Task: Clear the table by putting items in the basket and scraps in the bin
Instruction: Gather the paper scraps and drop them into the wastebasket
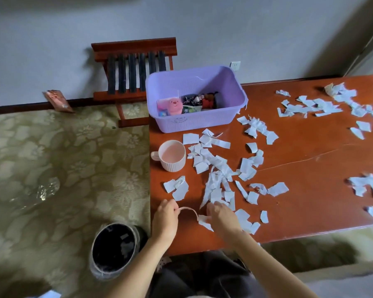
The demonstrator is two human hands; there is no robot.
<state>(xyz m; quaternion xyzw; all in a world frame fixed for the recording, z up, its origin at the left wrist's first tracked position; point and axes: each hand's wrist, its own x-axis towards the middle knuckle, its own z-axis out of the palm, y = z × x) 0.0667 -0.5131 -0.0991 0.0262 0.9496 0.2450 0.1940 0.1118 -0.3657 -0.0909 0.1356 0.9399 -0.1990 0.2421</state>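
Observation:
Many torn white paper scraps (pixel 215 168) lie scattered over the red-brown table (pixel 306 190). My left hand (pixel 165 218) pinches one end of a curled paper strip (pixel 188 210) near the table's front left corner. My right hand (pixel 223 218) rests on scraps at the strip's other end, fingers curled over a white piece (pixel 204 220). A purple basket (pixel 194 123) stands at the table's far left corner with a pink toy (pixel 174 106) and other small items inside. A black bin (pixel 114 250) with a clear liner stands on the floor left of the table.
A pale pink mug (pixel 172 155) stands between the basket and my hands. More scraps (pixel 323 106) lie at the far right and another cluster (pixel 368 186) at the right edge. A wooden chair (pixel 134 67) stands behind the basket. Crumpled plastic (pixel 47 188) lies on the patterned floor.

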